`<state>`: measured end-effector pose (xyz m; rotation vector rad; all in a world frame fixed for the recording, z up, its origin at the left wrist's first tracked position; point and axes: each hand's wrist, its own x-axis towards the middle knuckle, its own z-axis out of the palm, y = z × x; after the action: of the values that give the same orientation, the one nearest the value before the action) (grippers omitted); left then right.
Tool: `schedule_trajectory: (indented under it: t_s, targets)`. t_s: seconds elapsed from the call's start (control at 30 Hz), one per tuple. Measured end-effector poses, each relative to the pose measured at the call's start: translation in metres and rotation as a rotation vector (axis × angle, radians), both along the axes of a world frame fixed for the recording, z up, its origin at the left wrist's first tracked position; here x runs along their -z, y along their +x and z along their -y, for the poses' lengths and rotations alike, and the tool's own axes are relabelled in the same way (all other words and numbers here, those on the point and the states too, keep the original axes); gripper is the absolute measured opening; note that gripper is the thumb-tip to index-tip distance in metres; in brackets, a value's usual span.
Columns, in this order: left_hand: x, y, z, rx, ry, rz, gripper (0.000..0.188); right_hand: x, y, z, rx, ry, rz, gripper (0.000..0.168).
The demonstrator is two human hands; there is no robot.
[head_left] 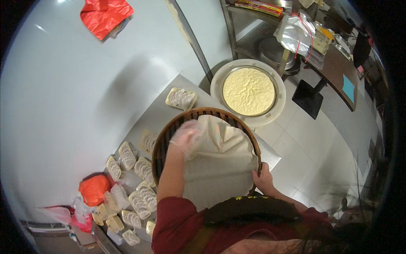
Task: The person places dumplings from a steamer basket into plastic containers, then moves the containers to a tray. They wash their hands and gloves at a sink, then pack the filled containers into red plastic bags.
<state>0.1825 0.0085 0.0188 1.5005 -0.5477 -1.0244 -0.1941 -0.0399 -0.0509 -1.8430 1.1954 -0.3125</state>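
Note:
A round bamboo steamer basket [206, 111] with a slatted bottom rests on the metal table in front of me. A cream cloth [222, 168] is spread inside it, creased towards the far side and reaching the right rim. My left hand [187, 136], in a clear plastic glove, is at the cloth's upper left edge. It is blurred, so whether its fingers grip the cloth is unclear. On the right, my right hand [264, 180] grips the steamer's rim, with the thumb on the inner side near the cloth.
Packs of dumplings [144, 171] crowd the metal table [165, 122] at left, near an orange plastic bag [95, 189]. One pack [181, 98] lies beyond the steamer. A pan of pale yellow dough or batter [249, 92] sits on a wide white tub [217, 84]. Metal shelving [233, 35] stands behind.

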Motion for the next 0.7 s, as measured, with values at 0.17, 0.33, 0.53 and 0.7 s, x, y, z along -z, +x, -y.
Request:
schedule_trajectory:
  t_s: [0.17, 0.33, 0.53, 0.7]
  targets:
    - [0.000, 0.109, 0.052, -0.452, -0.049, 0.028, 0.035, -0.020, 0.000, 0.002, 0.034, 0.090, -0.048, 0.044]
    - [0.059, 0.162, 0.079, -0.345, 0.452, 0.794, 0.034, -0.023, 0.004, 0.003, 0.009, 0.179, -0.079, 0.049]
    - [0.025, 0.128, 0.024, -0.079, 0.392, 0.930, 0.042, -0.047, 0.011, 0.012, -0.140, -0.366, 0.005, 0.061]
    - [0.010, -0.002, -0.056, 0.357, 0.373, 1.256, 0.046, -0.047, 0.059, 0.034, -0.413, -0.724, -0.227, 0.048]
